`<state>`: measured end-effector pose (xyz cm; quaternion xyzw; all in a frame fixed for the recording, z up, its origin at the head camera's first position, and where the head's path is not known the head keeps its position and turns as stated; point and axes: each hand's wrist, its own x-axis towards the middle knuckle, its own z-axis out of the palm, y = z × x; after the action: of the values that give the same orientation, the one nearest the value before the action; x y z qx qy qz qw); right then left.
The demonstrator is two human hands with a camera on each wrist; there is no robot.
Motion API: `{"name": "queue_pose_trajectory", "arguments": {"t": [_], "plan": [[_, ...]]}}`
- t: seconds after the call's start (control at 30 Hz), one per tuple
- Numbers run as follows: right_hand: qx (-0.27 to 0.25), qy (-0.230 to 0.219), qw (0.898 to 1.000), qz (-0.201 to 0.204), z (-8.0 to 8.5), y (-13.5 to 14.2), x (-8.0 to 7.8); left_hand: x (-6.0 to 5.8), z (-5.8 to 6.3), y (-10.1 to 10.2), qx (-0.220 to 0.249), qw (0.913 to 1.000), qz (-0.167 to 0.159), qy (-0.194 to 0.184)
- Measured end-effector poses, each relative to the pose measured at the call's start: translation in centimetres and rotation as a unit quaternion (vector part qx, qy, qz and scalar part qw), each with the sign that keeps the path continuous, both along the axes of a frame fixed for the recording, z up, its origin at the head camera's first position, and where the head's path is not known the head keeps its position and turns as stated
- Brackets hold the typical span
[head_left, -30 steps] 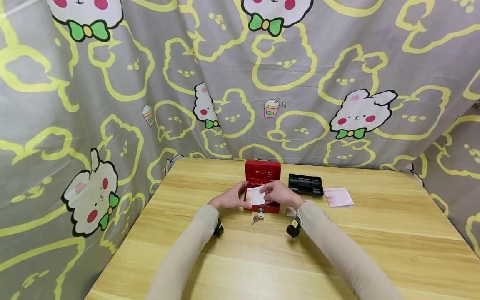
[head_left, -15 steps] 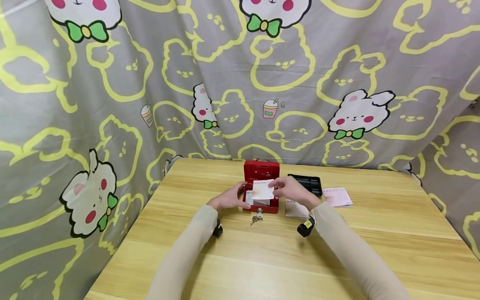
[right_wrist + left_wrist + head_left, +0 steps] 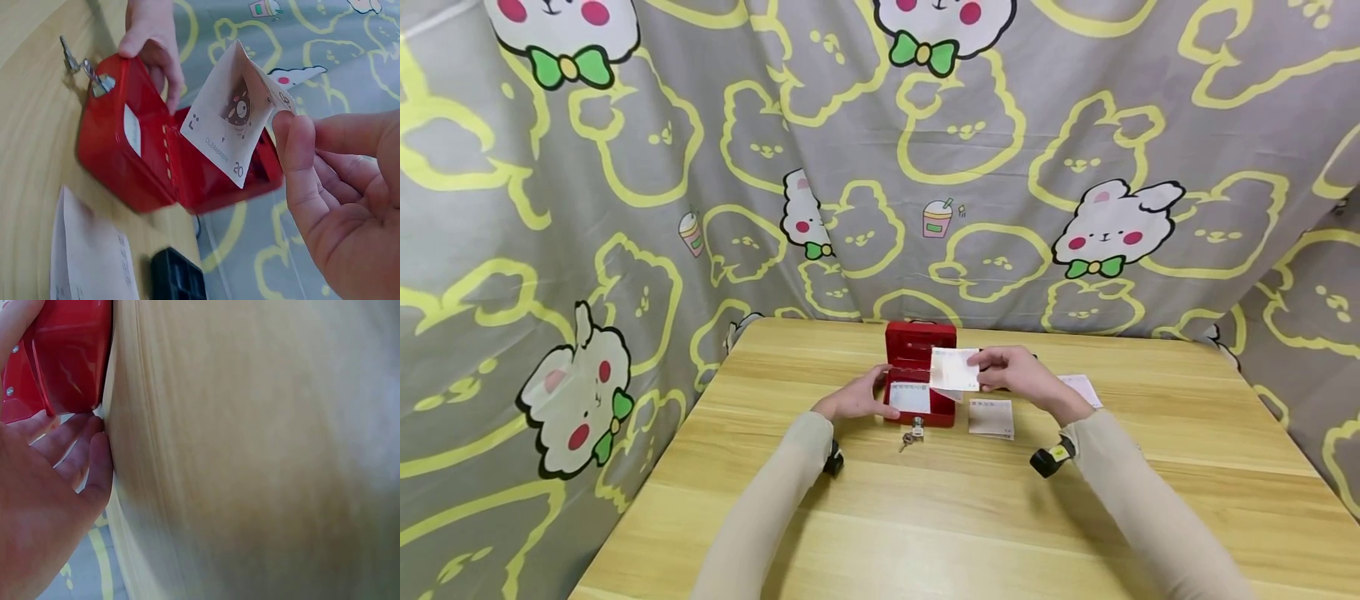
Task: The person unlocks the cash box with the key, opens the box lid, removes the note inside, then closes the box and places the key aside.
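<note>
My left hand (image 3: 855, 397) holds the left side of a red cash box (image 3: 942, 419), thumb at its front rim and fingers along the side. The box's lid (image 3: 901, 340) stands raised. Inside lies a pale bluish banknote (image 3: 910, 398). Between thumb and fingers my right hand (image 3: 1018, 373) pinches a folded play banknote (image 3: 215, 119) printed with a cartoon animal and the number 20. That note is held up over the right part of the box, bent into a V. Keys (image 3: 907, 441) hang from the lock at the box's front.
A folded note (image 3: 990, 418) lies on the wooden table right of the box. Farther right is a pinkish note (image 3: 1081, 388), partly behind my right arm. A black tray (image 3: 178, 275), mostly hidden in the head view, lies near the box. A patterned curtain (image 3: 820, 100) stands behind the table.
My right hand has lifted the folded banknote out of the box and moved it to the right. The bluish note inside has come into view. My left hand stays on the box.
</note>
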<state>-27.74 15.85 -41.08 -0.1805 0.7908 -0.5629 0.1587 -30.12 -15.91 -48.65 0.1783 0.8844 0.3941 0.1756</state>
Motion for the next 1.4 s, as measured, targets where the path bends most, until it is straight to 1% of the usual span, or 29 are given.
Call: {"name": "queue_pose_trajectory", "arguments": {"t": [0.2,0.33,0.43,0.57,0.7,0.93,1.13,1.4], "plan": [[0.019,0.017,1.000,-0.005,0.1,3.0,0.8,-0.1,-0.1,0.0,-0.003,1.0000,0.006,-0.006],[0.043,0.028,0.999,-0.001,-0.1,5.1,1.4,-0.2,-0.3,-0.1,-0.003,0.9999,0.007,-0.008],[0.059,0.026,0.998,0.001,-0.3,6.6,1.8,-0.3,-0.4,-0.1,0.000,1.0000,0.006,-0.008],[0.055,0.017,0.998,0.013,-0.6,8.5,2.3,-0.4,-0.4,-0.2,0.000,1.0000,0.005,-0.006],[0.053,0.023,0.998,0.025,-1.0,10.1,2.8,-0.3,-0.3,-0.2,-0.002,1.0000,0.005,-0.003],[0.074,0.034,0.996,0.036,-1.6,12.9,3.6,-0.3,-0.3,-0.2,0.004,0.9999,0.005,-0.009],[0.103,0.021,0.994,0.042,-2.5,14.4,3.7,-0.3,-0.3,-0.3,0.010,0.9999,0.002,-0.008],[0.121,0.009,0.991,0.049,-3.8,14.6,3.7,-0.2,-0.3,-0.2,0.004,1.0000,0.004,-0.005]]}}
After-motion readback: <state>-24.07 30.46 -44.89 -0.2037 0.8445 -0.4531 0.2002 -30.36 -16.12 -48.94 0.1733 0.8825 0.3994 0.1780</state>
